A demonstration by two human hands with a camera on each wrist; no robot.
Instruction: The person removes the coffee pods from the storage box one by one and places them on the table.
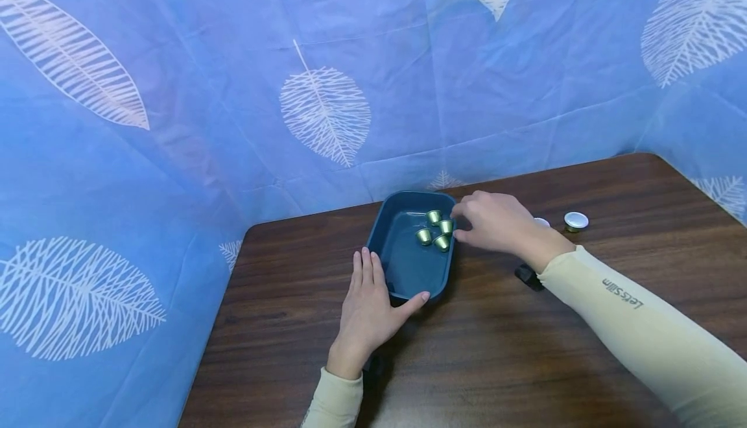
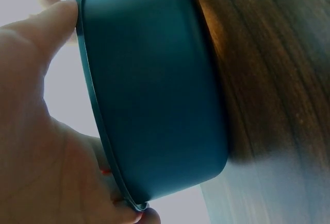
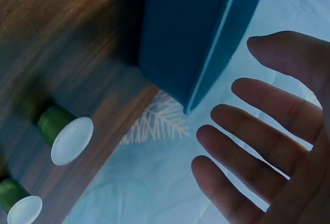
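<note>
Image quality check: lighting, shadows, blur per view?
Head: fairly even light, glints on the gold-green capsules, soft shadow on the table by the near end of the tray. Left wrist: background blown out nearly white, tray wall dim, wood grain soft. Right wrist: bluish cast, dark shadows on the wood beside the tray and the two white-faced capsules.

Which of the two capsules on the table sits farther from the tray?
The rightmost capsule in the head view, its white lid fully visible. The other loose capsule sits nearer the tray, partly hidden behind the right arm.
</note>
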